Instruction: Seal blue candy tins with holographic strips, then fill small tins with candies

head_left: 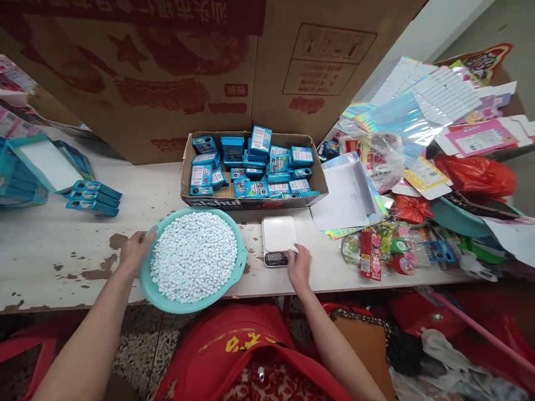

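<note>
A teal basin [241, 266] full of small pale pellets [194, 256] sits at the table's front edge. My left hand [137, 250] grips its left rim, thumb over the edge. To the right of the basin lies a small white digital scale [280, 236] with a bare plate. My right hand [299, 266] is at the scale's lower right corner, fingers bent by its dark display; whether the fingertips press it cannot be told. Behind both stands an open cardboard box [251, 205] holding several small blue packets [259, 140].
A big printed carton [267, 72] rises behind the table [142, 195]. Stacked blue boxes [94, 197] stand at the left. On the right are paper sheets [343, 195], a red plastic bag [480, 175] and assorted candy packs [371, 253]. A pink pole [480, 328] slants at the lower right.
</note>
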A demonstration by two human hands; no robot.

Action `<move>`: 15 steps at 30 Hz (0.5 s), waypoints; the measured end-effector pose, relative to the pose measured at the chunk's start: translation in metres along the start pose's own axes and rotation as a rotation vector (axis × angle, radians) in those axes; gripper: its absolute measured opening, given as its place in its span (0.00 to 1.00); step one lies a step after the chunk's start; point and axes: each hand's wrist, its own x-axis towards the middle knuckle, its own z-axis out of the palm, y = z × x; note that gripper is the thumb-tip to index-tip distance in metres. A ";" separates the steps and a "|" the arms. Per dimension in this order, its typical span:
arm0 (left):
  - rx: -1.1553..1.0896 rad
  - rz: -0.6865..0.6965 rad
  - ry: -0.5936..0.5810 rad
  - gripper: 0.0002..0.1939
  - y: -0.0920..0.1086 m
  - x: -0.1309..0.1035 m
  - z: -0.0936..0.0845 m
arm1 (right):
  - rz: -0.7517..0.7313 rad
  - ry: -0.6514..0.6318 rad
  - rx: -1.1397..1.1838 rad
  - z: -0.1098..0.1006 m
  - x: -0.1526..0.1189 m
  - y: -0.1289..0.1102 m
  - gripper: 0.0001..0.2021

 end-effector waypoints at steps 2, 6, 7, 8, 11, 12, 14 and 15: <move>0.021 -0.068 -0.003 0.19 -0.006 -0.012 0.003 | 0.105 0.029 -0.070 -0.016 0.012 0.030 0.28; 0.041 -0.095 0.055 0.21 -0.003 -0.030 0.007 | 0.101 -0.122 -0.039 -0.017 0.015 0.058 0.26; 0.042 -0.095 0.061 0.21 0.000 -0.033 0.007 | 0.089 -0.152 -0.030 -0.014 0.013 0.058 0.26; 0.042 -0.097 0.065 0.20 0.003 -0.035 0.007 | 0.079 -0.174 -0.023 -0.010 0.012 0.058 0.25; 0.043 -0.106 0.086 0.17 0.009 -0.038 0.005 | 0.050 -0.228 -0.012 0.000 0.010 0.056 0.24; 0.044 -0.103 0.095 0.17 0.010 -0.038 0.005 | 0.040 -0.244 -0.009 0.002 0.011 0.056 0.23; 0.047 -0.099 0.108 0.17 0.011 -0.039 0.006 | 0.022 -0.266 -0.007 0.005 0.013 0.058 0.23; 0.046 -0.087 0.119 0.17 0.011 -0.040 0.006 | 0.018 -0.272 -0.008 0.005 0.013 0.059 0.23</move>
